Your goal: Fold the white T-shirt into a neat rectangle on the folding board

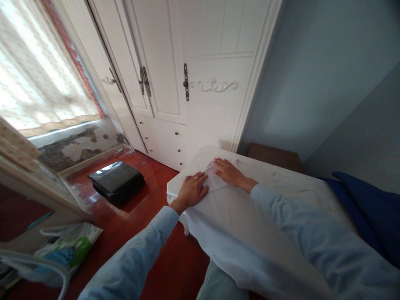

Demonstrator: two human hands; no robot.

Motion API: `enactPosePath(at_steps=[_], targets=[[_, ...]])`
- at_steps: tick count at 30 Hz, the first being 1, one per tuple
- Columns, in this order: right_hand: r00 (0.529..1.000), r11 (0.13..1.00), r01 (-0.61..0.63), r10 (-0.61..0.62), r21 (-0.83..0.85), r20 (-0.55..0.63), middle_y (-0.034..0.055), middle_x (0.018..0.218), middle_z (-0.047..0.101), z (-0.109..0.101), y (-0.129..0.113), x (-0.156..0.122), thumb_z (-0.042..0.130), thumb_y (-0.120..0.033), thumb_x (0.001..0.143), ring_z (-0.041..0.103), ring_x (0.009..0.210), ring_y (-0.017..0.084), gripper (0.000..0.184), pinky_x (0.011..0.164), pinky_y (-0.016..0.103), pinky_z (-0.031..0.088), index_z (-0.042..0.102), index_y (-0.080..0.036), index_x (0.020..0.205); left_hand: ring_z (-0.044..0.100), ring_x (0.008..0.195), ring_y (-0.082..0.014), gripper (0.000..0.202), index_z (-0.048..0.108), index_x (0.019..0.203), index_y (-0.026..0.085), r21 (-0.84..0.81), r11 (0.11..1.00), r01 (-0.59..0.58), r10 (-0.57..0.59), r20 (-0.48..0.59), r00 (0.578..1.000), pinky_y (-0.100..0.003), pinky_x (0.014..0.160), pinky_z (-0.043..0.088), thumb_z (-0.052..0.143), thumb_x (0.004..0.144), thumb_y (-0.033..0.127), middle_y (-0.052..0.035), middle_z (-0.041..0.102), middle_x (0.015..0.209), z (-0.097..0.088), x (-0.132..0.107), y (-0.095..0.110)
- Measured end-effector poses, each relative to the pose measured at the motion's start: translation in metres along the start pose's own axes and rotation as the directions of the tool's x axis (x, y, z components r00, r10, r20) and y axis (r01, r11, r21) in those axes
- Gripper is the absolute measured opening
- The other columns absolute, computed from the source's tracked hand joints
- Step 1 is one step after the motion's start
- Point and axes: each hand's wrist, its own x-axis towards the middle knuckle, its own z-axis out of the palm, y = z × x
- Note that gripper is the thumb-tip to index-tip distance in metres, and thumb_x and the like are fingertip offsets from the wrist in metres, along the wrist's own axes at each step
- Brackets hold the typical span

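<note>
White cloth (237, 221) under left hand (191, 190) and right hand (228, 172)

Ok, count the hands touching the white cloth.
2: the left hand at the left edge of the white cloth, and the right hand on its far end. No others show.

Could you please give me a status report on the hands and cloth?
Left hand and right hand on white cloth. Cloth partly hanging off white table. No obstruction seen by hands.

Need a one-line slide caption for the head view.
Left hand and right hand on a white cloth draped over a white table near a white wardrobe.
</note>
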Motion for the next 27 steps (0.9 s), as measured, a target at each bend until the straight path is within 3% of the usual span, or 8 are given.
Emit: enactPosePath(at_steps=[3,6,11,16,22,25,27], targets=[[0.996,1.000,-0.018,0.018,-0.009,0.085,0.0199,0.158,0.040,-0.001,0.005,-0.015,0.035,-0.039,0.105,0.033,0.151,0.027,0.056,0.124,0.046,0.024,0.047,-0.007,0.149,0.039,0.149,-0.0261,0.055,0.044,0.150,0.018,-0.033,0.999,-0.036,0.036,0.001,0.999,-0.049,0.118,0.036,0.045,0.099,0.039,-0.0158,0.044,0.157,0.001,0.000,-0.002],[0.988,0.997,-0.080,0.082,-0.021,0.128,0.0192,0.157,0.043,0.000,0.010,-0.021,0.034,-0.035,0.106,0.037,0.149,0.027,0.052,0.122,0.047,0.028,0.050,-0.009,0.147,0.039,0.148,-0.0267,0.048,0.053,0.144,0.022,-0.036,0.998,-0.053,0.054,0.028,0.998,-0.051,0.118,0.035,0.044,0.100,0.038,-0.0126,0.048,0.155,0.001,0.000,-0.003],[0.985,0.994,-0.106,0.109,-0.026,0.132,0.0175,0.157,0.043,-0.004,0.009,-0.020,0.037,-0.032,0.105,0.036,0.149,0.028,0.049,0.121,0.052,0.029,0.050,-0.013,0.148,0.041,0.147,-0.0270,0.046,0.055,0.141,0.023,-0.011,0.998,-0.059,0.059,0.045,0.997,-0.054,0.117,0.034,0.043,0.100,0.040,-0.0131,0.049,0.154,0.001,0.001,-0.002],[0.989,0.994,-0.105,0.108,-0.030,0.100,0.0200,0.159,0.039,-0.015,-0.003,-0.036,0.035,-0.037,0.105,0.032,0.151,0.028,0.054,0.123,0.050,0.025,0.046,-0.008,0.150,0.044,0.145,-0.0274,0.047,0.054,0.142,0.022,0.009,0.997,-0.077,0.076,0.032,0.997,-0.054,0.116,0.035,0.039,0.102,0.041,-0.0136,0.050,0.153,0.004,0.001,-0.005],[0.999,0.998,-0.051,0.051,-0.040,0.012,0.0190,0.158,0.040,-0.034,-0.001,-0.107,0.036,-0.046,0.105,0.033,0.151,0.029,0.058,0.123,0.052,0.027,0.046,-0.012,0.151,0.050,0.140,-0.0264,0.044,0.062,0.131,0.023,0.062,0.992,-0.106,0.104,0.031,0.994,-0.051,0.115,0.038,0.037,0.102,0.044,-0.0125,0.060,0.144,-0.003,0.011,-0.003],[0.985,0.982,-0.169,0.171,-0.088,0.020,0.0191,0.160,0.038,-0.046,0.019,-0.150,0.036,-0.050,0.104,0.031,0.151,0.030,0.062,0.123,0.052,0.026,0.044,-0.012,0.152,0.048,0.142,-0.0286,0.046,0.063,0.129,0.020,0.104,0.986,-0.128,0.132,-0.034,0.991,-0.052,0.118,0.034,0.035,0.102,0.045,-0.0148,0.062,0.141,-0.007,0.029,0.008],[0.953,0.945,-0.300,0.304,-0.128,0.011,0.0205,0.160,0.038,-0.054,0.038,-0.174,0.035,-0.049,0.104,0.031,0.151,0.031,0.062,0.123,0.052,0.026,0.044,-0.010,0.152,0.043,0.146,-0.0287,0.050,0.058,0.136,0.018,0.097,0.981,-0.166,0.171,-0.047,0.984,-0.050,0.120,0.033,0.035,0.101,0.047,-0.0160,0.054,0.149,-0.004,0.046,0.017]])
